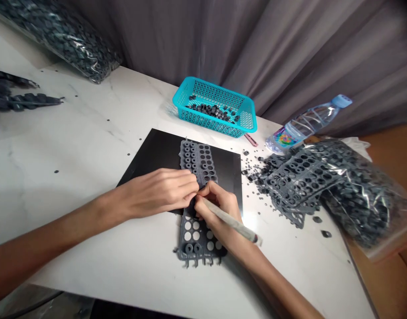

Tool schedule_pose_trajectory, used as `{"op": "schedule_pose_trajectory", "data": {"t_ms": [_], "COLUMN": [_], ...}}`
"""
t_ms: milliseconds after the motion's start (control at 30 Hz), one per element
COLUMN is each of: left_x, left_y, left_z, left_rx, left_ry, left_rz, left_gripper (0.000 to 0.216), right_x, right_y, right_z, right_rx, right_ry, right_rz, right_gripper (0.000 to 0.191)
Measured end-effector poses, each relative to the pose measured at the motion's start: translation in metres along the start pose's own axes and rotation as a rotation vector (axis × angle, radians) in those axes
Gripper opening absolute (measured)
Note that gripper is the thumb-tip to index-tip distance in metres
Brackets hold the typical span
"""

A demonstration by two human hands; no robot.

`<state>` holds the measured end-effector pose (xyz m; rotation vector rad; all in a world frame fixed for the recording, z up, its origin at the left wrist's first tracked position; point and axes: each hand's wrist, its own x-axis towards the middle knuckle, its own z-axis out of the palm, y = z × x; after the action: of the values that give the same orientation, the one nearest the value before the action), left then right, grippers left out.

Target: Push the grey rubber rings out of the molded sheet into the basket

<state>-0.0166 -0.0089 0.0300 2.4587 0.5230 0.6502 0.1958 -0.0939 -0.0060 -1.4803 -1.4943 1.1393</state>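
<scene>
A long dark grey perforated rubber sheet (203, 251) lies in front of me, its far part over a black mat (146, 155). Some of its holes are bare, others still hold small round rings. Over the middle of the sheet, my right hand (220, 208) is closed around a pale pen-shaped tool (235, 223), its tip hidden by the fingers. My left hand (166, 188) comes in from the left, fingers bent and pressed together at the sheet, meeting the right fingertips. Whatever its fingertips pinch is hidden.
Behind the mat stands a turquoise basket (215, 126) with small dark pieces inside. To the right are a water bottle (303, 126), a pile of perforated sheets (290, 186) and a clear bag (363, 199) of dark parts. Another full bag (67, 40) lies at back left.
</scene>
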Motion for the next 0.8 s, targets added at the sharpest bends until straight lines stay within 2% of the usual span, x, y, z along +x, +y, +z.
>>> {"op": "schedule_pose_trajectory", "data": {"t_ms": [33,100,167,200,300,400,500,800], "left_x": [0.002,0.007,0.011,0.013,0.016,0.015,0.013,0.01], "left_y": [0.001,-0.001,-0.008,-0.012,-0.02,-0.018,-0.014,-0.013], "left_z": [-0.008,-0.026,-0.037,-0.039,-0.028,-0.012,-0.004,0.006], "left_rx": [-0.072,-0.239,-0.444,-0.559,-0.815,-0.913,-0.981,-1.162], "left_ry": [0.125,0.499,0.633,0.612,0.438,0.293,0.211,0.005], "left_rz": [-0.019,-0.151,-0.241,-0.284,-0.44,-0.545,-0.621,-0.709], "left_gripper": [0.013,0.005,0.007,0.008,0.013,0.02,0.024,0.028], "right_x": [-0.001,-0.002,-0.002,-0.002,0.0,0.006,0.012,0.013], "right_y": [0.001,0.002,0.003,0.003,0.004,0.005,0.01,0.019], "right_z": [0.001,0.002,0.001,-0.001,-0.007,-0.017,-0.026,-0.029], "right_rx": [-0.004,0.066,0.188,0.236,0.297,0.261,0.207,0.062], "right_ry": [0.012,-0.006,-0.029,-0.026,0.064,0.166,0.233,0.211], "right_rz": [0.0,0.031,0.069,0.075,0.039,-0.02,-0.05,-0.046], "right_gripper": [0.014,0.011,0.008,0.009,0.015,0.02,0.021,0.021]}}
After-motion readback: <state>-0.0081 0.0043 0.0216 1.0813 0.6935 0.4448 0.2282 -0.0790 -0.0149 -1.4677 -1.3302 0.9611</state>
